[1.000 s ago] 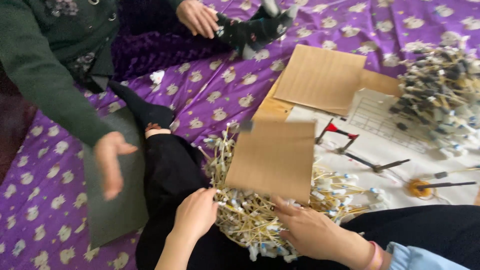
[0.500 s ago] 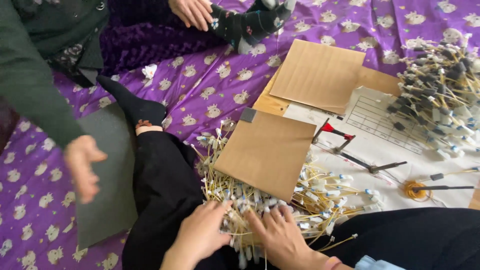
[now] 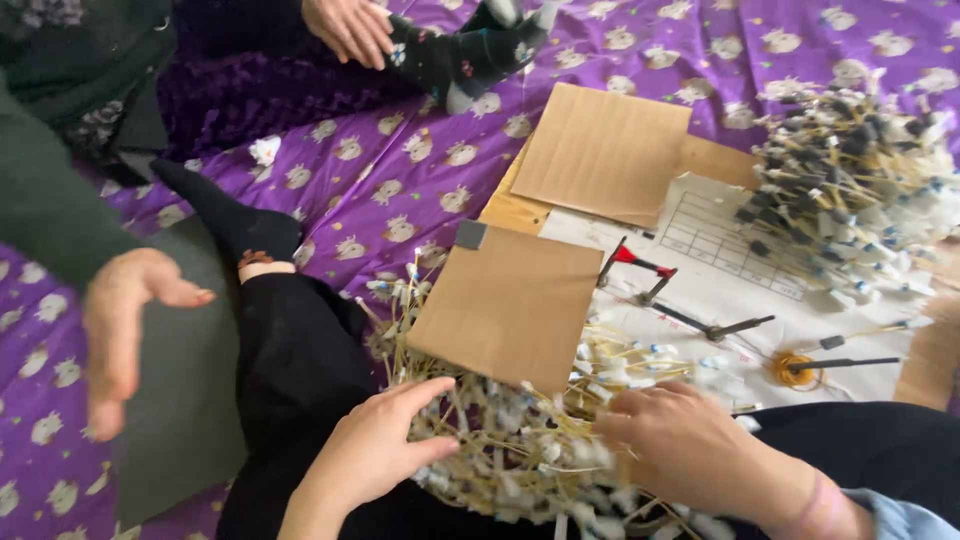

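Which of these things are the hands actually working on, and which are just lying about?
In use:
left hand
right hand
pile of thin sticks
cardboard square lying on that pile

Lying about:
second stick heap
larger cardboard sheet
printed paper
purple patterned cloth

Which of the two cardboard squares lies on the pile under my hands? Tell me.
The nearer cardboard square, with a grey tab at its corner; it rests on the pile of sticks. The other cardboard square lies farther off on the papers.
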